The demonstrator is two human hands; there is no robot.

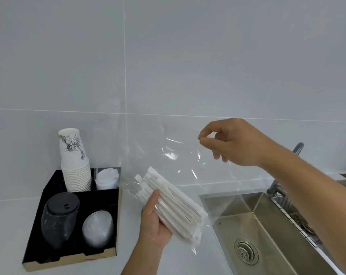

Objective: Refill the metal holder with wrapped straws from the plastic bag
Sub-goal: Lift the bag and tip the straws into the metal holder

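A bundle of paper-wrapped straws point(174, 205) lies across my left hand point(154, 223), held from below above the white counter, still inside the lower end of a clear plastic bag point(180, 155). My right hand point(231, 143) is raised to the upper right and pinches the bag's top edge between thumb and fingers, stretching the film upward. The straws' white wrapper tips point up and left. No metal holder is in view.
A black organiser tray point(112, 211) at the left holds a stack of paper cups point(74, 161), white lids point(106, 177), black lids point(59, 219) and clear lids point(97, 229). A steel sink point(267, 225) with a drain lies at the right, a faucet point(297, 147) behind it. Tiled wall behind.
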